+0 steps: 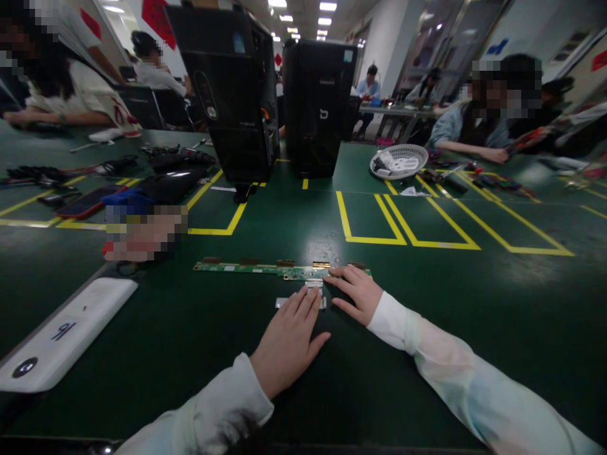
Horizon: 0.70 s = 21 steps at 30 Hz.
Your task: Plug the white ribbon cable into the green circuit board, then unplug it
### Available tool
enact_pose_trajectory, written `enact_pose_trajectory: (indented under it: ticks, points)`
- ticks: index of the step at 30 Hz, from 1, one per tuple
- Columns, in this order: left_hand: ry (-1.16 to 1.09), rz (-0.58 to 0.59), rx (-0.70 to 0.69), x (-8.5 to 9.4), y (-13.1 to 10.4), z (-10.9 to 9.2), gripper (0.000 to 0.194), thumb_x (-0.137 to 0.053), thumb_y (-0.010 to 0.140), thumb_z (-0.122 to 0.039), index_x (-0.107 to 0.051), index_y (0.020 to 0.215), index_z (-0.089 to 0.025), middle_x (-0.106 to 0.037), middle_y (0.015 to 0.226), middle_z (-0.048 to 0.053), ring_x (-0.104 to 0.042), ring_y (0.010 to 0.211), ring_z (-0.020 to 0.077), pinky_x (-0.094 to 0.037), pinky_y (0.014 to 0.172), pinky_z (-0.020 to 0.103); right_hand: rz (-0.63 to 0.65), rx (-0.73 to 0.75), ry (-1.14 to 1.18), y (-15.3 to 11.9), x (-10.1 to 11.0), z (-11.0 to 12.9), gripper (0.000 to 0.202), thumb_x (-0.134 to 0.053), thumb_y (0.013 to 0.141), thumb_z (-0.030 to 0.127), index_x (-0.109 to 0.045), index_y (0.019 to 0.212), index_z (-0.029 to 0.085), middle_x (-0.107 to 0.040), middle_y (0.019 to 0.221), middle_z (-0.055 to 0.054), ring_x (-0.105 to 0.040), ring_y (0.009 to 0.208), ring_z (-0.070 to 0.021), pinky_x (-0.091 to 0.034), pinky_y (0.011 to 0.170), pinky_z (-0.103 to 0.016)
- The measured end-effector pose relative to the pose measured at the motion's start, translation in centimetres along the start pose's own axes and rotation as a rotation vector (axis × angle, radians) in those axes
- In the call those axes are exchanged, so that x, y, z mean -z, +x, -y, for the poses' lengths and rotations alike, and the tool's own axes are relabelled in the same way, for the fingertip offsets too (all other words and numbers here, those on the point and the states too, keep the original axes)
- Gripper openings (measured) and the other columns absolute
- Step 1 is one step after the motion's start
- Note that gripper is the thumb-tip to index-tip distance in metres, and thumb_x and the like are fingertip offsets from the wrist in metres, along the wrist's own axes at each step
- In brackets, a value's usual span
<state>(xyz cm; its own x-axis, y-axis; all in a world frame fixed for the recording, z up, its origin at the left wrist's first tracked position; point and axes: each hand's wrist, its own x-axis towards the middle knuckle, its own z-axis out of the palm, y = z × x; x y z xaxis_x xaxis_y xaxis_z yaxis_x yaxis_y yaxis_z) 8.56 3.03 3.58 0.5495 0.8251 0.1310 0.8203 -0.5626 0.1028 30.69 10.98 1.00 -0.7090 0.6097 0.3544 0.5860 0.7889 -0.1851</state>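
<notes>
A long, narrow green circuit board [256,269] lies flat on the dark green table, with brown and gold tabs along its far edge. From its near edge a silvery flat ribbon cable [313,285] runs down under the fingers of my left hand [291,335]. That hand lies flat, fingers stretched out and thumb apart, over the cable and a small pale strip [281,303]. My right hand [355,292] rests on the board's right part, fingers spread and fingertips touching it. What lies beneath the left fingers is partly hidden.
Two black computer towers [313,107] stand at the back. A white basket [401,161] holding small parts is back right. A white case marked 16 [71,335] lies at left; cables [61,174] and tools lie beyond it. Yellow tape marks the table. Several people sit around.
</notes>
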Motion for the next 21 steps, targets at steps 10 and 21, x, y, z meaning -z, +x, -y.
enact_pose_trajectory:
  ticks: [10, 21]
  points:
    - [-0.016, -0.001, 0.016, -0.14, 0.14, 0.02, 0.061, -0.045, 0.095, -0.045, -0.041, 0.143, -0.007, -0.043, 0.151, 0.015, -0.037, 0.141, 0.0285, -0.039, 0.113, 0.046, 0.015, -0.010, -0.004, 0.03, 0.15, 0.02, 0.047, -0.042, 0.097, 0.042, -0.054, 0.133, 0.016, -0.055, 0.129, -0.016, -0.049, 0.120, -0.0285, -0.041, 0.104, -0.052]
    - [-0.055, -0.032, 0.035, -0.25, 0.42, 0.12, 0.056, -0.046, 0.096, -0.044, -0.045, 0.140, -0.010, -0.049, 0.147, 0.015, -0.043, 0.137, 0.0287, -0.041, 0.111, 0.045, -0.006, -0.006, 0.028, -0.01, -0.08, -0.17, 0.044, -0.046, 0.096, 0.039, -0.055, 0.132, 0.016, -0.055, 0.129, -0.016, -0.049, 0.120, -0.0282, -0.042, 0.102, -0.051]
